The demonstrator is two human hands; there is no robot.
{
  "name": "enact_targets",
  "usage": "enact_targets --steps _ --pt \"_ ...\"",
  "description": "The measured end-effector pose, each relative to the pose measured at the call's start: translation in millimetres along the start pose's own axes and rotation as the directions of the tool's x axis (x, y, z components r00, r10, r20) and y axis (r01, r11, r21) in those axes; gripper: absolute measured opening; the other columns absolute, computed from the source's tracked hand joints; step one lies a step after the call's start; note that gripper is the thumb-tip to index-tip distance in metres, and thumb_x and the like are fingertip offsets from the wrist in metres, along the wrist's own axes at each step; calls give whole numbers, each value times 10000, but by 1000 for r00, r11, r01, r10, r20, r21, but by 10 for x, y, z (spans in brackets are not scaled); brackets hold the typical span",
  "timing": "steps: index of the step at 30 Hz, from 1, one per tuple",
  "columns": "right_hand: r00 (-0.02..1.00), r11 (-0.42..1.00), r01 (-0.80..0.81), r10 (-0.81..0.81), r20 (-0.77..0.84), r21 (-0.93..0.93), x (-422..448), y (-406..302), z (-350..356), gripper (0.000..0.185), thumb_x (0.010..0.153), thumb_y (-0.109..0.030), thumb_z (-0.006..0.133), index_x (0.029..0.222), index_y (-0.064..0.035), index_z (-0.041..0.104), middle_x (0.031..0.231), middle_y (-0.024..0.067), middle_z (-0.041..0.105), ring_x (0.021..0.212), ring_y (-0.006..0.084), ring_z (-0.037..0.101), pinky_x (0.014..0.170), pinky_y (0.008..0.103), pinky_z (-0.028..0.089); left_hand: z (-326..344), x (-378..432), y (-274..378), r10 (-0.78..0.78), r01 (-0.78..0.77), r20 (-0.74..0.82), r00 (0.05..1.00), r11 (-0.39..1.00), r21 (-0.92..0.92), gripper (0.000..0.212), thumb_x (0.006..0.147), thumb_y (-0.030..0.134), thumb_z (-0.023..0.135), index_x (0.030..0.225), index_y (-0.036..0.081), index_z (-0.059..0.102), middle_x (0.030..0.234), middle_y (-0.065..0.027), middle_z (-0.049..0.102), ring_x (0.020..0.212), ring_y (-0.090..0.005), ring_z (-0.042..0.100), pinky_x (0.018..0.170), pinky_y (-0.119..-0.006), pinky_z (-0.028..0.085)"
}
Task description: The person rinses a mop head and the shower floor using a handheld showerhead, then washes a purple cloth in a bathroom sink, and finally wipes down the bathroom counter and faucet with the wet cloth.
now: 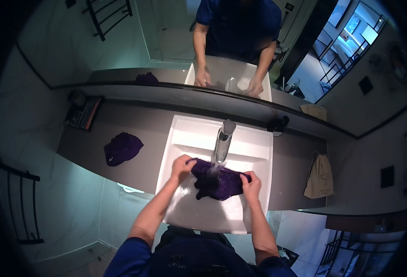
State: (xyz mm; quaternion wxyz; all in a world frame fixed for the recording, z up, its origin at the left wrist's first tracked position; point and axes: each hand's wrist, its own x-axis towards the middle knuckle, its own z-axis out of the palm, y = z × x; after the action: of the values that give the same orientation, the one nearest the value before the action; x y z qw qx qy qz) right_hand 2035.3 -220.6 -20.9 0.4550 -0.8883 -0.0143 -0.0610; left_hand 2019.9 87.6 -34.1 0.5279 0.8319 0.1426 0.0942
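Note:
A wet dark purple cloth (220, 187) is stretched between my two hands over the white rectangular sink (179, 216). My left hand (182, 168) pinches its upper left edge, and my right hand (251, 183) grips its right end. Water runs from the chrome faucet (223, 142) onto the cloth's upper middle. The cloth's lower edge hangs unevenly into the basin. On the grey counter left of the sink lies a second purple fabric item (123, 149), crumpled, with a small white mark.
A black tray with packets (85, 113) sits at the counter's back left. A beige drawstring bag (319, 176) lies at the right end. A small dark holder (278, 125) stands behind the sink's right corner. The wall mirror (169, 45) rises behind the counter, reflecting the person.

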Motion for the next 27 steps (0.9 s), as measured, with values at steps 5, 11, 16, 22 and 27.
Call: enact_targets --steps 5,11,16,22,27 --pt "984 980 143 -155 83 136 244 -1055 -916 89 748 -19 701 812 17 651 726 86 656 671 131 599 638 261 476 -480 102 750 64 -34 99 993 958 -284 173 852 106 657 764 -38 619 642 8 549 635 -80 462 584 -274 400" --pt "907 901 394 -413 79 183 416 -1803 -1584 86 748 57 646 832 44 635 738 65 611 679 117 570 607 236 444 -834 171 1523 223 -157 151 963 921 -357 169 880 107 638 776 -1 561 662 65 483 628 -26 407 553 -217 346" --pt "939 942 -68 -51 341 329 145 -898 -1224 226 811 54 583 1013 -24 648 864 -2 623 795 69 574 699 201 464 -562 -79 1198 109 -77 395 912 992 -96 83 842 85 639 889 39 589 749 8 556 714 -80 506 662 -239 426" --pt "841 790 428 -170 513 -439 -647 291 100 418 708 -109 628 1124 -83 656 874 150 639 854 321 575 775 424 450 129 -741 -212 385 -711 634 671 577 402 154 737 228 647 828 105 657 879 -95 584 867 -272 551 800 -389 427" --pt "675 735 482 35 737 -477 -941 135 63 333 675 -214 725 965 -117 593 912 101 659 938 296 594 775 450 447 -150 -1025 -268 171 -726 812 558 574 379 194 721 212 640 885 110 658 962 -99 600 1011 -295 516 956 -369 361"
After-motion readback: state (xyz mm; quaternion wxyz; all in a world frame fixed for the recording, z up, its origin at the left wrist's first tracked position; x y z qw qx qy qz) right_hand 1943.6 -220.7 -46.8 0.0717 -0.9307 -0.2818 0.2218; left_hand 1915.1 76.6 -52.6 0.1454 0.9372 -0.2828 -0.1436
